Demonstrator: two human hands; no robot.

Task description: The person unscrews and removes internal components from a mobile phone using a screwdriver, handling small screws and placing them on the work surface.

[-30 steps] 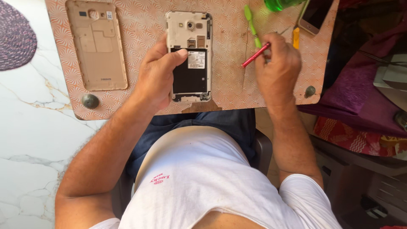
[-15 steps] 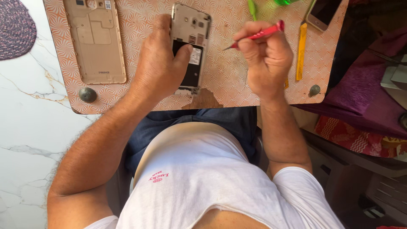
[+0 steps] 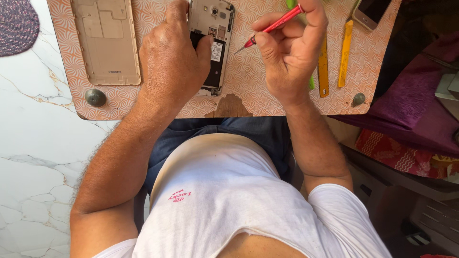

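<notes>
Head cam, looking straight down:

- Work surface = small orange-and-white patterned board (image 3: 267, 91), round grey knobs at its near-left (image 3: 95, 97) and near-right (image 3: 358, 99) corners. Near edge has a chipped patch w/ bare brown core, approx. mid-edge.
- Opened smartphone with its back cover off, white frame and black battery showing (image 3: 216, 43), lies on the board's middle, toward the far edge, long side running far-to-near.
- Left hand (image 3: 172, 62) lies over the phone's left side, fingers curled round it, thumb pressed on the battery area. Gripping the phone, holding it down on the board.
- Right hand (image 3: 291, 52) is just right of the phone, above the board. Fingers closed in a pinch on a thin red-handled screwdriver (image 3: 272, 26); metal tip points down-left, close to the phone's right edge. Can't tell if tip touches the phone.
- Beige plastic phone back cover (image 3: 106, 40) lies inner side up at the board's far-left part, well apart from the phone.
- Two yellow flat pry sticks (image 3: 344, 52) lie side by side right of the right hand, one partly hidden behind it. Green tool bit peeks out by the hand, kind unclear.
- Second phone, light-coloured w/ dark screen (image 3: 370, 12), at far-right corner, cut off by frame.
- Off the board: white marble floor (image 3: 33, 143) left, purple cloth (image 3: 416, 100) right.
</notes>
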